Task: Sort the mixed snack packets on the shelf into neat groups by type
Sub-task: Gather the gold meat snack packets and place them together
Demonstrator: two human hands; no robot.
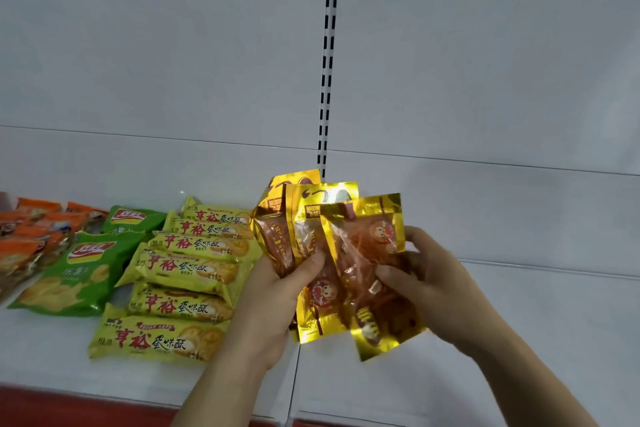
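Setting: white shelf (519, 340) with white back panel, slotted upright (327, 62)
Hands: left hand (277, 291) and right hand (433, 281) both grip a fan of gold foil packets (367, 253), held above the shelf
Handling: light, slick, crinkly; likely best pinched at the flat sealed edges
Count: three gold packets visible; six yellow biscuit packets (183, 270); two green chip bags (79, 274); orange packets (31, 236) too overlapped to count

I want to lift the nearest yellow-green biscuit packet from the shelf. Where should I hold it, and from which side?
Probably grip the nearest biscuit packet across its narrow width near the middle, coming from above and the front. It lies flat and lengthwise along the shelf edge; its front long side is free, while the next packet overlaps its back edge. The left hand covers its right end.
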